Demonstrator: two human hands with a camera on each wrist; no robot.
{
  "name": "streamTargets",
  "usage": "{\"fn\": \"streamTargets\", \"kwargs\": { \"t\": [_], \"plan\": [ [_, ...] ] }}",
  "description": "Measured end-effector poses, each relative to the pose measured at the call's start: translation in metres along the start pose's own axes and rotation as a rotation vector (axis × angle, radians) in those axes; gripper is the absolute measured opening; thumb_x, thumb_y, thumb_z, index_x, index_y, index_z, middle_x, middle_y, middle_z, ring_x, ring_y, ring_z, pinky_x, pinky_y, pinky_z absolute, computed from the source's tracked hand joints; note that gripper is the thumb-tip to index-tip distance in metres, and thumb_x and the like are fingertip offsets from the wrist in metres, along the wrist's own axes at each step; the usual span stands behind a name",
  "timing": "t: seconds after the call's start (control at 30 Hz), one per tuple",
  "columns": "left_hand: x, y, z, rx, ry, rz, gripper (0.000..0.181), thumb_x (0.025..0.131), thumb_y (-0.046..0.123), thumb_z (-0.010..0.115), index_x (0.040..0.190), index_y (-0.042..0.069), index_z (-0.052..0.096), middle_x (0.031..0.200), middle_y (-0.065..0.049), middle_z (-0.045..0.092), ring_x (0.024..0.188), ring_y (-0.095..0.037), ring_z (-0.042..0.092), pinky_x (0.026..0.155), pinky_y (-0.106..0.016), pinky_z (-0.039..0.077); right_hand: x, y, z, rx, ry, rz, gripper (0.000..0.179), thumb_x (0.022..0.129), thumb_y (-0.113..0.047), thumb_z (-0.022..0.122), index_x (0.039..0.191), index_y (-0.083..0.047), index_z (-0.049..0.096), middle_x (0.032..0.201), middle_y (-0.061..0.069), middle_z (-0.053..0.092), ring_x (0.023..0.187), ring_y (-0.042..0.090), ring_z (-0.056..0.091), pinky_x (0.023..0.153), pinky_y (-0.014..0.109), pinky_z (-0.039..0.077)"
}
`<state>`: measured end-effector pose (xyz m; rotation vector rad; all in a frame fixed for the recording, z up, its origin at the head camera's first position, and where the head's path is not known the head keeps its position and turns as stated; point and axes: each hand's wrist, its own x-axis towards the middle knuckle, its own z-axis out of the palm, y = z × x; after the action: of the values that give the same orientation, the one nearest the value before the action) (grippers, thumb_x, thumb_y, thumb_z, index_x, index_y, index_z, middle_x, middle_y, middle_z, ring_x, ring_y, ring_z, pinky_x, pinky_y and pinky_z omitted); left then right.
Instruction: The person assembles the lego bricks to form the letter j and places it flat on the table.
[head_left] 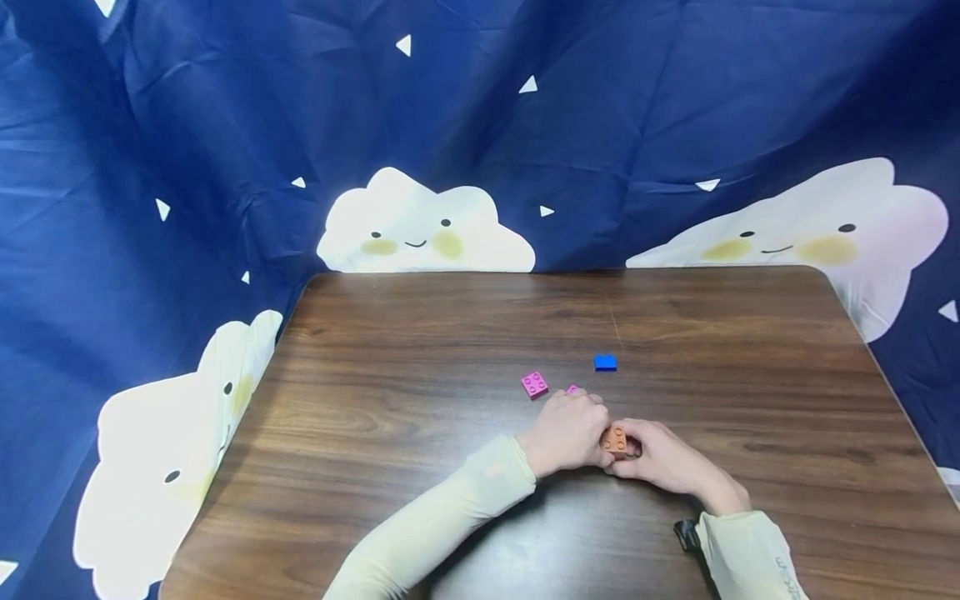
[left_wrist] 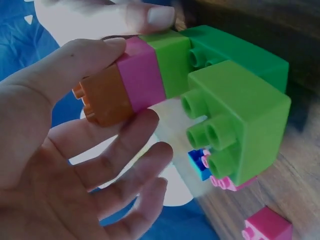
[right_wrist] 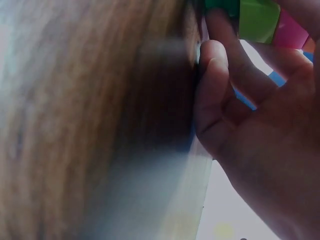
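Note:
Both hands are on one stack of toy building bricks above the wooden table. An orange brick (left_wrist: 107, 97) tops it, followed by a pink brick (left_wrist: 143, 75), a light green brick (left_wrist: 171, 57) and a longer dark green brick (left_wrist: 245, 55) at the table end. A second light green brick (left_wrist: 250, 115) sits beside that column, studs facing the same way as the orange one's. My left hand (head_left: 572, 429) pinches the orange and pink part between thumb and fingers. From the other side my right hand (head_left: 663, 457) grips the lower stack, its fingertips by the dark green brick.
Beyond the hands, a loose pink brick (head_left: 535, 384) and a blue brick (head_left: 605, 362) lie on the table (head_left: 420, 350). Another pink brick (head_left: 573, 389) is partly hidden behind my left hand. A dark blue curtain (head_left: 465, 108) with clouds hangs behind the table.

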<state>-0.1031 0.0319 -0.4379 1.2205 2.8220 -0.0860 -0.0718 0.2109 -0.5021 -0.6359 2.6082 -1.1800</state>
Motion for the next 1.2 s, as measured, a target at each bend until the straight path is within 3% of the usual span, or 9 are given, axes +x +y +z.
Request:
{"fn": "streamTargets", "kwargs": {
  "t": [0.2,0.4,0.53,0.67,0.77,0.9,1.2],
  "plan": [
    [-0.002,-0.006,-0.001,-0.077,-0.049,0.013,0.03,0.074,0.056,0.074,0.087,0.03,0.072,0.083,0.013,0.061,0.075,-0.007,0.052,0.064,-0.024,0.04,0.003,0.0,-0.001,0.0,-0.023,0.018,0.031,0.076,-0.022,0.079,0.104,-0.013,0.068,0.083,-0.011,0.06,0.073,-0.001,0.051,0.065,0.021,0.044],
    [-0.004,-0.019,0.0,-0.256,-0.079,0.027,0.056,0.073,0.066,0.07,0.114,0.028,0.071,0.094,0.011,0.06,0.083,-0.004,0.052,0.071,-0.019,0.042,0.004,0.0,-0.002,0.006,-0.049,0.029,0.03,0.079,-0.031,0.078,0.103,-0.016,0.067,0.084,-0.01,0.06,0.074,0.002,0.051,0.065,0.021,0.043],
    [-0.007,-0.042,-0.003,-0.435,0.001,0.026,0.058,0.082,0.06,0.065,0.12,0.017,0.068,0.109,0.003,0.063,0.095,-0.007,0.055,0.081,-0.018,0.045,0.005,-0.001,-0.003,0.003,-0.069,0.043,0.028,0.08,-0.034,0.077,0.101,-0.019,0.066,0.083,-0.01,0.059,0.074,0.001,0.051,0.066,0.021,0.042],
    [-0.01,-0.069,-0.002,-0.483,0.131,-0.012,0.036,0.094,0.031,0.06,0.124,0.012,0.064,0.113,-0.003,0.062,0.103,-0.014,0.056,0.094,-0.026,0.045,0.007,-0.003,-0.004,-0.002,-0.085,0.062,0.033,0.079,-0.034,0.077,0.104,-0.017,0.066,0.083,-0.01,0.059,0.075,0.002,0.051,0.067,0.022,0.043],
    [-0.012,-0.085,0.005,-0.496,0.182,-0.079,0.038,0.09,0.01,0.059,0.128,0.011,0.061,0.113,-0.007,0.06,0.106,-0.018,0.055,0.098,-0.03,0.045,0.008,-0.005,-0.004,0.002,-0.099,0.08,0.036,0.078,-0.034,0.077,0.106,-0.015,0.066,0.085,-0.01,0.06,0.076,0.003,0.051,0.069,0.022,0.043],
    [-0.013,-0.098,0.021,-0.554,0.199,-0.145,0.048,0.082,-0.002,0.057,0.129,0.009,0.06,0.113,-0.012,0.06,0.104,-0.019,0.054,0.095,-0.032,0.045,0.01,-0.007,-0.005,0.0,-0.117,0.099,0.039,0.079,-0.035,0.077,0.109,-0.014,0.066,0.086,-0.009,0.061,0.076,0.003,0.051,0.069,0.022,0.043],
    [-0.014,-0.107,0.053,-0.654,0.14,-0.214,0.059,0.075,-0.012,0.055,0.131,0.006,0.057,0.121,-0.013,0.057,0.109,-0.023,0.056,0.097,-0.032,0.047,0.012,-0.008,-0.003,0.006,-0.125,0.106,0.044,0.078,-0.035,0.077,0.112,-0.011,0.065,0.088,-0.008,0.062,0.075,0.003,0.051,0.068,0.021,0.042]
  ]
}}
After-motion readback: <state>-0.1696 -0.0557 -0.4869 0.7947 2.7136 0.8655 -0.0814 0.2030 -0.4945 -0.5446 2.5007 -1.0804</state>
